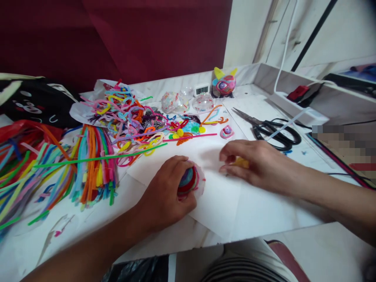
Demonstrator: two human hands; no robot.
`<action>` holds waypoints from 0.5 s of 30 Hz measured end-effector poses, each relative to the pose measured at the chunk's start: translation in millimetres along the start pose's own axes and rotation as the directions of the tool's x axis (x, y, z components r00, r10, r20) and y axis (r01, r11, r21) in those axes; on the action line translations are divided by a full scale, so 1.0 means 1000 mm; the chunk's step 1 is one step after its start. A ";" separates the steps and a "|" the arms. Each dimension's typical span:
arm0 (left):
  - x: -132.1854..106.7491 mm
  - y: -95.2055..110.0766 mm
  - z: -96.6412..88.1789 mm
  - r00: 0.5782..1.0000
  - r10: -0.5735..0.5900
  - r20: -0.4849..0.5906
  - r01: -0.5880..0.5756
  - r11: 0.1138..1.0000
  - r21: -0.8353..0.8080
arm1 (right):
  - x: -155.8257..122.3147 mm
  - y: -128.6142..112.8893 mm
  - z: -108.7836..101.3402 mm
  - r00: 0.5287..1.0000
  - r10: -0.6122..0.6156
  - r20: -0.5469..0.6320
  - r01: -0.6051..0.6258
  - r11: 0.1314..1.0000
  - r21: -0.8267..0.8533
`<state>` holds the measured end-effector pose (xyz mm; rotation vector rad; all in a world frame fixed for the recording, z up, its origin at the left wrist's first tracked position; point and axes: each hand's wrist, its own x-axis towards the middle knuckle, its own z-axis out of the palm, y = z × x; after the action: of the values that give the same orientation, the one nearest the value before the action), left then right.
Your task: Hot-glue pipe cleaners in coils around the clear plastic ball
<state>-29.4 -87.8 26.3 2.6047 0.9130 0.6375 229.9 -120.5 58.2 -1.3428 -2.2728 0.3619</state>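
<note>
My left hand (166, 192) is closed around a small clear ball (188, 181) partly wrapped in coiled red, blue and pink pipe cleaner, low over a white paper sheet. To its right, my right hand (260, 164) pinches a small yellow fuzzy piece (241, 162), slightly blurred; the fingers hide part of it, and its exact shape is unclear. A gap separates the two hands. Just beyond the right hand lie a small pink and purple fuzzy piece (227, 132) and black-handled scissors (266, 129).
Pipe-cleaner bundles (96, 168) lie at left, with curled scraps (132, 113) heaped behind. Clear plastic half-shells (174, 102), a digital timer (202, 90) and a decorated ball with yellow horns (225, 83) stand at the back. A power strip (296, 105) is at right.
</note>
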 end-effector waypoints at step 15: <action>0.002 -0.002 -0.004 0.999 -0.025 0.040 0.023 0.998 0.058 | -0.062 0.040 -0.023 0.866 0.492 0.090 -0.432 0.827 -0.360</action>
<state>-30.6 -84.4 29.1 2.6426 0.9625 0.5584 297.2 -155.6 43.3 -2.1322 -2.1885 0.2742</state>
